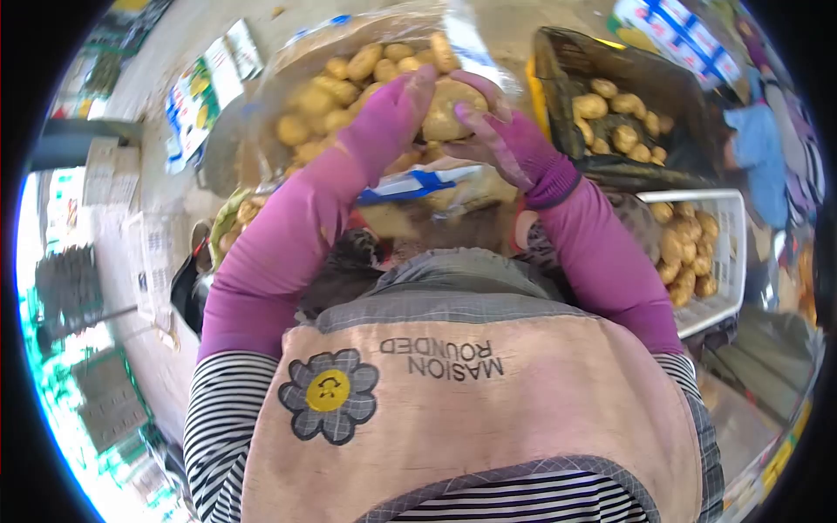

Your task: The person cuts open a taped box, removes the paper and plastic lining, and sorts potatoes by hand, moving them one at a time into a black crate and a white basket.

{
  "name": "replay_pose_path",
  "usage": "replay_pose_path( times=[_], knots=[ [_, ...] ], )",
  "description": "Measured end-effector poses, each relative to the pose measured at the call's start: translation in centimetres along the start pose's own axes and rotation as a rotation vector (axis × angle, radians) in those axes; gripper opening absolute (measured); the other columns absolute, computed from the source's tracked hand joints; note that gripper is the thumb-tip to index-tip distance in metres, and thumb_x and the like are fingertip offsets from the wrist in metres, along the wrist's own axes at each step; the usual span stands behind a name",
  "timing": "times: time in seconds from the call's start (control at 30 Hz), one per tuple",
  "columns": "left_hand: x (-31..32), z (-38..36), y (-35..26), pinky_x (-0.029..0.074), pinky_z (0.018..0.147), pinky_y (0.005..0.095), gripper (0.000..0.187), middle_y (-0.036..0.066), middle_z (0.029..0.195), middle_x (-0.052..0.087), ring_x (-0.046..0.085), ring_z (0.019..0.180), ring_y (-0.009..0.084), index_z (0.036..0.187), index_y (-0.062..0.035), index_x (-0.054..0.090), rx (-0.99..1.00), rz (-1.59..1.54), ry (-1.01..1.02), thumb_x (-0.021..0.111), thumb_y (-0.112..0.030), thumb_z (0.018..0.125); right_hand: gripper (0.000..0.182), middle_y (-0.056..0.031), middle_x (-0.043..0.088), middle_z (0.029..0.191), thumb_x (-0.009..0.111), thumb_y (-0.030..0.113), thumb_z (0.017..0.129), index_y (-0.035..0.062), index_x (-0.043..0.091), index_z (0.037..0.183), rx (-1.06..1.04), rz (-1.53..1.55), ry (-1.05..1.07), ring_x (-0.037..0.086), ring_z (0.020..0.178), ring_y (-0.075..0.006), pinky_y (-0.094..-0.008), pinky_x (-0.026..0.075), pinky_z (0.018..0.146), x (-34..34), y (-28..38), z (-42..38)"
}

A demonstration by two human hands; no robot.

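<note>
Between my two hands is a large tan potato [443, 112], held above a plastic-lined container of potatoes. My left hand [403, 103], in a purple sleeve that covers part of it, presses against the potato's left side. On the other side, my right hand [493, 126] curls its fingers around the potato, with the thumb across its front. Beneath and beyond them lies a heap of potatoes [336, 91], partly behind clear plastic [288, 65]. A blue and white strip of the bag [414, 186] shows just below my hands.
To the right stand a dark-lined crate [558, 52] with several potatoes and a white crate [739, 231] holding more. Another small bag of potatoes [228, 218] sits at my left. Printed bags [193, 109] lie on the floor. A person in blue [757, 157] is at the far right.
</note>
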State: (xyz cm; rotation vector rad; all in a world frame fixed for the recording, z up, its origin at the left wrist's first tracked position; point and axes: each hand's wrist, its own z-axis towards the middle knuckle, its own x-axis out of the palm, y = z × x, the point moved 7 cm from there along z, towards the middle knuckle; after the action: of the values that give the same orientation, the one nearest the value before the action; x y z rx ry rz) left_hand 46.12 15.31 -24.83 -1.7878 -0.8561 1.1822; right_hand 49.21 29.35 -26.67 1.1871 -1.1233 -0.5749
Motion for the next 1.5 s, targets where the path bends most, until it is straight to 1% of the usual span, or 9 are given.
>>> replay_pose_path(
  times=[0.07, 0.33, 0.37, 0.6, 0.7, 0.77, 0.87, 1.07, 1.5],
  knots=[
    [2.1, -0.5, -2.9, 0.053, 0.081, 0.0346, 0.041, 0.017, 0.121, 0.056, 0.060, 0.104, 0.0283, 0.123, -0.0012, 0.051, 0.675, 0.615, -0.088, 0.053, -0.031, 0.095, 0.040, -0.0129, 0.053, 0.122, 0.059, 0.021, 0.093, 0.0103, 0.048, 0.130, 0.007, -0.034, -0.126, 0.060, 0.105, -0.0213, -0.0341, 0.055, 0.084, -1.1, 1.7, -2.1],
    [1.0, 9.5, 6.0, 0.041, 0.055, 0.0200, 0.049, 0.002, 0.104, 0.058, 0.053, 0.071, 0.0081, 0.137, -0.0080, 0.046, 0.115, 0.000, 0.084, 0.053, -0.031, 0.095, 0.044, -0.0098, 0.057, 0.106, 0.072, 0.007, 0.076, 0.0059, 0.054, 0.116, -0.647, -0.926, -0.946, 0.060, 0.099, -0.0193, -0.0338, 0.055, 0.082, -14.0, 18.0, -24.4],
    [0.7, 9.6, 6.1, 0.035, 0.049, 0.0190, 0.046, -0.003, 0.087, 0.055, 0.044, 0.060, 0.0051, 0.135, -0.0105, 0.048, 0.116, 0.012, 0.112, 0.053, -0.033, 0.095, 0.050, -0.0101, 0.057, 0.108, 0.071, 0.006, 0.076, 0.0076, 0.051, 0.122, -0.719, -0.249, -0.853, 0.060, 0.100, -0.0206, -0.0344, 0.057, 0.078, -14.9, 20.2, -29.6],
    [-2.3, 18.1, 17.2, 0.032, 0.042, 0.0206, 0.032, -0.003, 0.076, 0.050, 0.040, 0.050, 0.0064, 0.121, -0.0106, 0.055, 0.009, -0.113, 0.051, 0.053, -0.028, 0.094, 0.054, -0.0171, 0.051, 0.119, 0.067, 0.012, 0.080, 0.0025, 0.041, 0.126, -1.692, -1.559, -1.523, 0.059, 0.105, -0.0288, -0.0379, 0.053, 0.088, 5.2, 37.0, -57.7],
    [-2.0, 18.1, 16.3, 0.031, 0.041, 0.0219, 0.029, -0.002, 0.076, 0.050, 0.040, 0.050, 0.0067, 0.118, -0.0109, 0.055, 0.009, -0.150, -0.109, 0.053, -0.027, 0.094, 0.069, -0.0161, 0.057, 0.112, 0.070, 0.024, 0.079, -0.0054, 0.036, 0.131, -1.562, -2.017, -1.932, 0.059, 0.106, -0.0304, -0.0365, 0.050, 0.089, 5.3, 42.4, -67.6],
    [-1.8, 19.0, 16.4, 0.033, 0.042, 0.0226, 0.030, -0.001, 0.078, 0.051, 0.042, 0.051, 0.0081, 0.119, -0.0106, 0.055, 0.018, -0.023, 0.044, 0.054, -0.027, 0.093, 0.078, -0.0228, 0.048, 0.127, 0.071, 0.031, 0.079, -0.0012, 0.033, 0.140, -0.419, -1.895, -2.550, 0.054, 0.114, -0.0368, -0.0419, 0.045, 0.099, -1.7, 48.9, -80.1],
    [-2.3, 18.3, 17.0, 0.037, 0.047, 0.0245, 0.032, 0.001, 0.081, 0.055, 0.046, 0.054, 0.0102, 0.120, -0.0094, 0.055, -0.020, 0.048, 0.117, 0.055, -0.028, 0.093, 0.074, -0.0296, 0.046, 0.135, 0.068, 0.035, 0.079, 0.0016, 0.040, 0.139, -0.465, -1.775, -2.751, 0.051, 0.122, -0.0388, -0.0397, 0.040, 0.103, -3.5, 49.9, -85.8],
    [-10.5, 18.1, 24.4, 0.048, 0.060, 0.0301, 0.035, 0.009, 0.095, 0.063, 0.058, 0.069, 0.0151, 0.117, -0.0048, 0.058, 0.003, 0.344, 0.015, 0.056, -0.029, 0.092, 0.065, -0.0206, 0.057, 0.124, 0.068, 0.027, 0.084, -0.0003, 0.042, 0.137, -1.075, -1.655, -2.226, 0.057, 0.110, -0.0259, -0.0340, 0.045, 0.095, -7.6, 52.8, -83.4],
    [-19.6, 6.4, 23.3, 0.046, 0.088, 0.0338, 0.053, 0.010, 0.117, 0.059, 0.056, 0.102, 0.0228, 0.136, -0.0086, 0.048, -0.297, 0.097, -0.350, 0.059, -0.030, 0.089, 0.050, -0.0241, 0.044, 0.136, 0.055, 0.028, 0.095, 0.0033, 0.043, 0.138, -1.126, -0.833, -0.265, 0.049, 0.123, -0.0345, -0.0441, 0.045, 0.101, -11.6, 17.7, -11.1]
  ],
)
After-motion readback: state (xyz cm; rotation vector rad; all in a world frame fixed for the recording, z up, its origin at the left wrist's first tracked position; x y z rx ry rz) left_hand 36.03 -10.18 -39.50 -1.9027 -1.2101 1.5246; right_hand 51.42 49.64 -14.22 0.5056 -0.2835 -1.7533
